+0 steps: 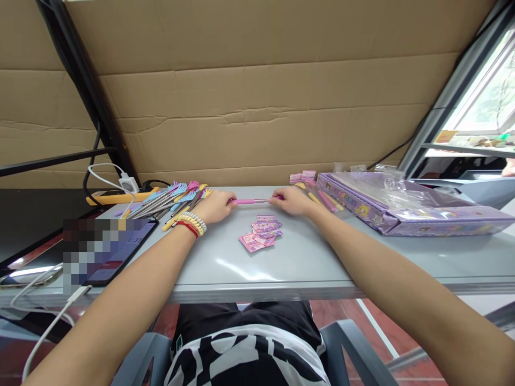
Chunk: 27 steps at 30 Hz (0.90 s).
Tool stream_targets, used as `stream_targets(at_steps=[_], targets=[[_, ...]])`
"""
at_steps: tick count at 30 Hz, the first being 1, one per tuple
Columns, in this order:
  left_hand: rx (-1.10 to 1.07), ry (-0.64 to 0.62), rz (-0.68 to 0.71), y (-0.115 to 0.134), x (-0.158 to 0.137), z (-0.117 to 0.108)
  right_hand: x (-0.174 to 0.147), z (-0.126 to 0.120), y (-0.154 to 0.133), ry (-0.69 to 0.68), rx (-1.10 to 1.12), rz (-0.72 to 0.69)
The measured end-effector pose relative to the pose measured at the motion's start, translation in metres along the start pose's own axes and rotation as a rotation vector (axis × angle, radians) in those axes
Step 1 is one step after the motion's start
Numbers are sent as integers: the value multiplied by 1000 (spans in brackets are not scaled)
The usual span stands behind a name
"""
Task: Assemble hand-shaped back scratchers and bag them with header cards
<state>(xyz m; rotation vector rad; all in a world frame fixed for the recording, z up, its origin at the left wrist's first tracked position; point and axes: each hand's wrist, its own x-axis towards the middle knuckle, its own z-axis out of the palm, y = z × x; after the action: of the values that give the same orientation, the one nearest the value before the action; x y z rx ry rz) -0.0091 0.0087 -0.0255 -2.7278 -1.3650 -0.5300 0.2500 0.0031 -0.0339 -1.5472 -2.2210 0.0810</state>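
Between my hands, level above the grey table [225, 257], stretches a back scratcher [250, 201] with a pink handle and a thin metal rod. My left hand [217, 206] is closed on its handle end. My right hand [293, 200] pinches the other end, and those fingers hide the tip. Several pink printed cards [261, 235] lie loosely overlapped on the table below it. Left of my left hand is a pile of back scratchers [177, 199] with metal rods and coloured hand-shaped ends. Past my right hand lie a few more back scratchers [328, 200] with pink cards [302, 176] at their far ends.
A shallow purple printed box [386, 214] with clear plastic in it stands at the right. A tablet or phone [124, 249] lies at the left, near white cables [76, 295] and a white charger [129, 183]. A cardboard wall [257, 123] closes off the back.
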Motion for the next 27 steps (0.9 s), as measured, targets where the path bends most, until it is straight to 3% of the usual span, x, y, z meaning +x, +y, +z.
stream_targets(at_steps=[6,15,20,27], targets=[[-37,-43,41,-6,0,3,-3,-4,-9,99,52,-30],[-13,-32,67,-6,1,2,-3,-2,-12,34,76,-62],[-75,-91,85,-5,1,2,-3,-2,-8,-119,157,-122],[-159,-94,89,-11,1,3,-2,1,-7,-109,348,5]])
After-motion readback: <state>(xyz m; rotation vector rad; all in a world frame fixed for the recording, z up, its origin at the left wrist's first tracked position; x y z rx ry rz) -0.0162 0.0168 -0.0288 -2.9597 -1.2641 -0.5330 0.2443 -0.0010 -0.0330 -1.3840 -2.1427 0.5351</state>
